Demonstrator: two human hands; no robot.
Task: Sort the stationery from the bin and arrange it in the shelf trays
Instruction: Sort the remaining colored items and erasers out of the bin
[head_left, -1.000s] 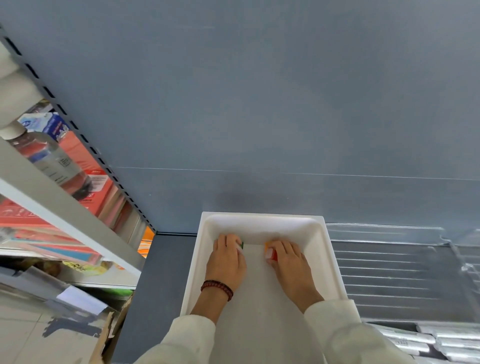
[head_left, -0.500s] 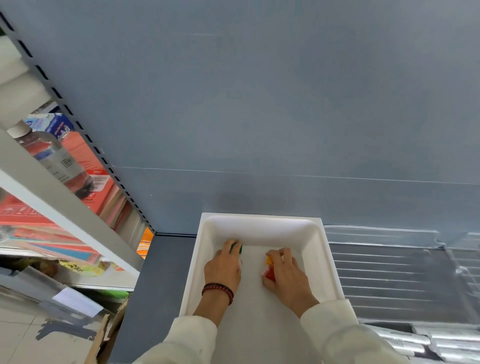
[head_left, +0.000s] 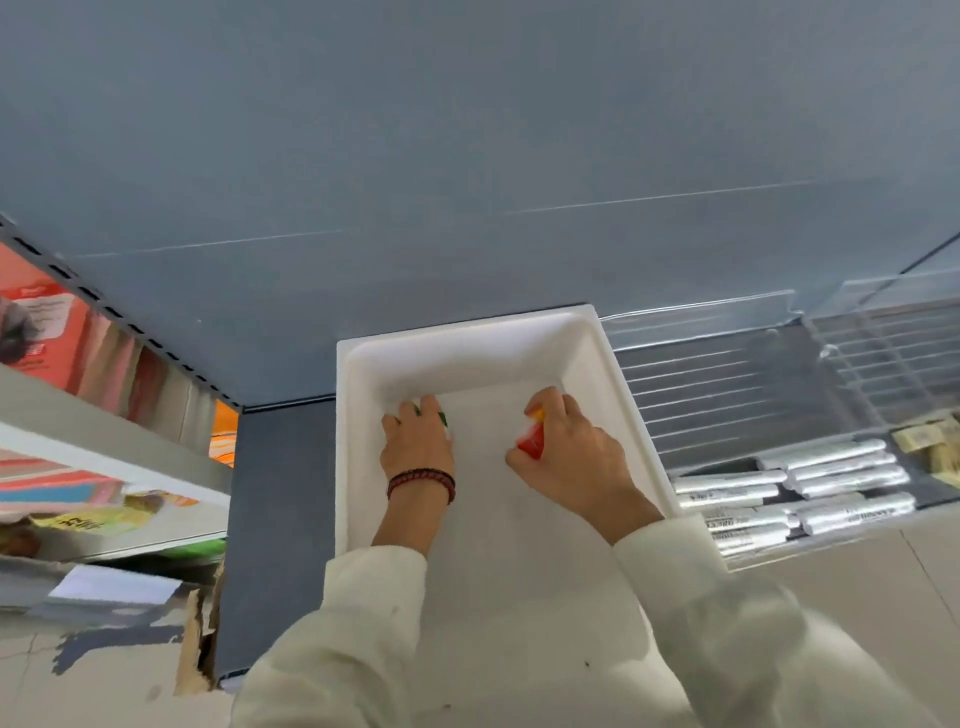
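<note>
Inside the white rectangular plastic tray (head_left: 613, 364), near its back wall, both hands sit low, judged to be setting pieces side by side. The left hand (head_left: 415, 447) curls its fingers down over a small green item (head_left: 442, 417), which is mostly hidden. The right hand (head_left: 571, 462) closes fingers and thumb round a small red-and-orange item (head_left: 532, 444); whether it touches the tray floor is unclear.

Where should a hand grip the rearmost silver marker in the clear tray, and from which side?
Probably mid-barrel, from above: the silver marker lies flat in the clear tray, with other markers packed close beside it, so its upper side is the free one.
</note>
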